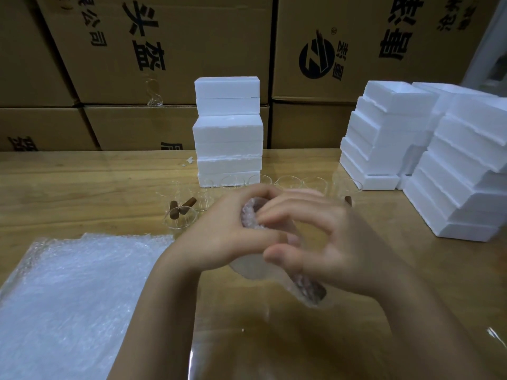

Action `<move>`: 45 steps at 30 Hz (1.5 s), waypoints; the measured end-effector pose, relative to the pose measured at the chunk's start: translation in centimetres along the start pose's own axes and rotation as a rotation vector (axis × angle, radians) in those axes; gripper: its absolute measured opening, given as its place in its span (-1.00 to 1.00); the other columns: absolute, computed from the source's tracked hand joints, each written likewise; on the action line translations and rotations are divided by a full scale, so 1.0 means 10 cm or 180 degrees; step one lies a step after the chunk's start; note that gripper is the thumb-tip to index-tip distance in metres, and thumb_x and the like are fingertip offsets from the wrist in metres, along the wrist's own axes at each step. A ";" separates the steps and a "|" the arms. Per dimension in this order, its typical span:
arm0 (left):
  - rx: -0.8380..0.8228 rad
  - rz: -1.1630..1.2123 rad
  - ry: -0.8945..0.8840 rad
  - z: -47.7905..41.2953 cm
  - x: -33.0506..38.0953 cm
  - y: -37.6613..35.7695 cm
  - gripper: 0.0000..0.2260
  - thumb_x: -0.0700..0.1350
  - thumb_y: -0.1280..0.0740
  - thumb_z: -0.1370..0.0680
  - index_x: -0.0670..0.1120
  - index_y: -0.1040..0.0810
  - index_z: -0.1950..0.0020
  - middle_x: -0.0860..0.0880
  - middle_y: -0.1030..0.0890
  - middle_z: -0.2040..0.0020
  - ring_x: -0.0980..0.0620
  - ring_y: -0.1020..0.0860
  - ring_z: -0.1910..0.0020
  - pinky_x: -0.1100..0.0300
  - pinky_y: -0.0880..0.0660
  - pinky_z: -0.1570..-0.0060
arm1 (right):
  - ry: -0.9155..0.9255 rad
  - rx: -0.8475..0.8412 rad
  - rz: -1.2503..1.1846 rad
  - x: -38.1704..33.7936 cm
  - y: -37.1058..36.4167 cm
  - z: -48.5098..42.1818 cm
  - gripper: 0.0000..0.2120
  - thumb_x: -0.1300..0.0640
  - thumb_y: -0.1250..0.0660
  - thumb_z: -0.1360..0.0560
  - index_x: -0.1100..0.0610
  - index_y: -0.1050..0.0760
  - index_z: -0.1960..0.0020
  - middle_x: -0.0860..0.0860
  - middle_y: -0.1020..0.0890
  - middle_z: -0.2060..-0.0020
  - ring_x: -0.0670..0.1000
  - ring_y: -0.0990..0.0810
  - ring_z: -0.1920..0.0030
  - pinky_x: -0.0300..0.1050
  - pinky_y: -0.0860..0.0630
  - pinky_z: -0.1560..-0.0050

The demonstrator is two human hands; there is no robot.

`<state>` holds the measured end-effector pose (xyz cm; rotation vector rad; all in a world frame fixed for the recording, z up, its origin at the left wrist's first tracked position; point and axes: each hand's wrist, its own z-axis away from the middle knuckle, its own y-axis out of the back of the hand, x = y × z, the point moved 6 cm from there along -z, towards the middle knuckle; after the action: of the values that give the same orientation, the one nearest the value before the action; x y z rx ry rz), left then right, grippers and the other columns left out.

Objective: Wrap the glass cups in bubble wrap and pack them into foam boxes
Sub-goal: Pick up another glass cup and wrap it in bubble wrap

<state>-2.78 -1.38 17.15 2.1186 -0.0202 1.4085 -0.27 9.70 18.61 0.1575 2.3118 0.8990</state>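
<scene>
Bubble-wrapping 1 glass cup [307, 290] at frame centre, with left hand [227, 231] and right hand [323, 242] together, both clamped round it; judged early, given bare cups [289, 183] behind and foam boxes [389, 133] at right awaiting.

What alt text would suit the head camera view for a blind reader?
The left hand and right hand hold a bubble-wrapped bundle over a wooden table. Bubble wrap sheets lie to the left; glass cups and stacked white foam boxes stand behind.

glass cups [288, 182] ahead, foam boxes [463, 171] right
</scene>
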 end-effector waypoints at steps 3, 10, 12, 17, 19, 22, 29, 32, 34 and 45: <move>0.0068 0.0167 -0.0035 0.03 0.00 0.09 -0.62 0.08 -0.40 -0.20 0.02 -0.59 0.02 0.09 -0.64 0.11 0.05 -0.60 0.04 0.13 -0.44 -0.01 | 0.0038 -0.0015 -0.0194 -0.03 0.07 0.02 -0.81 -0.10 -0.31 -0.44 0.01 -0.59 0.13 -0.15 -0.65 0.15 -0.11 -0.61 0.01 0.02 -0.39 -0.16; -0.0059 0.0240 -0.0055 0.02 -0.02 0.06 -0.60 0.05 -0.44 -0.18 -0.03 -0.58 0.03 0.00 -0.63 0.11 -0.03 -0.60 0.10 0.00 -0.44 0.04 | 0.0121 -0.0476 0.0648 -0.06 -0.21 0.01 -0.61 -0.28 -0.24 -0.41 0.04 -0.41 0.29 -0.16 -0.44 0.37 -0.11 -0.42 0.27 -0.11 -0.26 0.04; -0.0098 0.0265 -0.0033 0.01 -0.06 0.04 -0.62 0.04 -0.45 -0.19 -0.03 -0.58 0.03 0.02 -0.63 0.12 -0.01 -0.60 0.11 0.07 -0.43 0.07 | 0.0061 -0.0545 0.0681 -0.01 -0.24 0.00 -0.63 -0.30 -0.22 -0.41 0.00 -0.39 0.28 -0.18 -0.41 0.36 -0.12 -0.40 0.25 -0.14 -0.24 0.02; 0.0225 0.0530 0.0189 -0.06 -0.28 0.01 -0.60 0.04 -0.42 -0.19 -0.11 -0.57 0.05 -0.04 -0.61 0.16 0.01 -0.58 0.15 0.10 -0.44 0.10 | -0.0536 -0.0357 -0.0107 0.24 -0.15 0.01 -0.74 -0.18 -0.29 -0.43 -0.02 -0.58 0.10 -0.21 -0.60 0.09 -0.24 -0.50 -0.04 -0.31 -0.32 -0.14; 0.0601 0.0565 0.0347 -0.06 -0.37 0.05 -0.59 0.09 -0.40 -0.16 -0.04 -0.59 0.06 0.01 -0.62 0.11 0.07 -0.60 0.10 0.13 -0.46 0.06 | -0.0894 0.0307 -0.0756 0.41 0.00 0.03 -0.83 -0.10 -0.29 -0.50 -0.05 -0.59 0.05 -0.16 -0.64 0.04 -0.14 -0.57 -0.08 -0.20 -0.47 -0.12; 0.1265 0.0395 0.0600 -0.06 -0.46 0.13 -0.59 0.20 -0.40 -0.11 0.09 -0.60 0.11 0.15 -0.62 0.09 0.13 -0.59 0.05 0.18 -0.42 0.11 | -0.2043 0.0658 -0.1306 0.73 0.04 0.12 -0.61 -0.28 -0.15 -0.50 -0.02 -0.58 0.04 -0.05 -0.67 0.12 -0.02 -0.66 0.11 -0.16 -0.61 0.13; 0.1623 0.0154 0.0628 -0.13 -0.51 0.03 -0.56 0.28 -0.34 -0.09 0.14 -0.55 0.11 0.20 -0.58 0.07 0.29 -0.53 0.09 0.33 -0.36 0.24 | -0.2658 0.0330 -0.1360 0.87 -0.24 0.16 -0.64 -0.06 -0.06 -0.63 0.13 -0.52 0.06 -0.08 -0.52 0.50 -0.15 -0.40 0.56 -0.32 -0.34 0.51; 0.1654 0.0139 0.0590 -0.16 -0.57 -0.02 -0.58 0.28 -0.34 -0.11 0.15 -0.54 0.10 0.20 -0.58 0.05 0.22 -0.52 0.00 0.25 -0.36 0.18 | -0.2460 0.0499 -0.0507 0.93 -0.22 0.14 -0.66 0.01 -0.08 -0.62 0.15 -0.45 0.21 -0.14 -0.41 0.51 -0.12 -0.44 0.44 -0.10 -0.52 0.26; 0.1711 0.0238 0.0589 -0.18 -0.65 -0.04 -0.59 0.27 -0.34 -0.11 0.14 -0.55 0.11 0.20 -0.58 0.07 0.23 -0.52 0.01 0.27 -0.35 0.18 | -0.2224 0.0529 -0.0064 0.93 -0.23 0.11 -0.64 0.01 -0.07 -0.62 0.08 -0.36 0.31 -0.10 -0.41 0.48 0.02 -0.51 0.32 0.08 -0.54 0.13; 0.1593 0.0644 0.0551 -0.14 -1.39 -0.51 -0.34 0.22 -0.43 -0.15 0.05 -0.45 -0.21 0.21 -0.51 -0.09 0.42 -0.46 -0.04 0.53 -0.36 0.00 | -0.1814 0.0259 0.1066 1.51 -0.54 0.35 -0.70 0.10 -0.12 -0.63 0.09 -0.30 0.28 0.01 -0.38 0.50 0.17 -0.43 0.39 0.03 -0.26 0.34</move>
<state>-8.39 -0.65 3.36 2.4321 0.2123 1.8675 -9.36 12.56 5.22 0.7523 1.8101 0.7876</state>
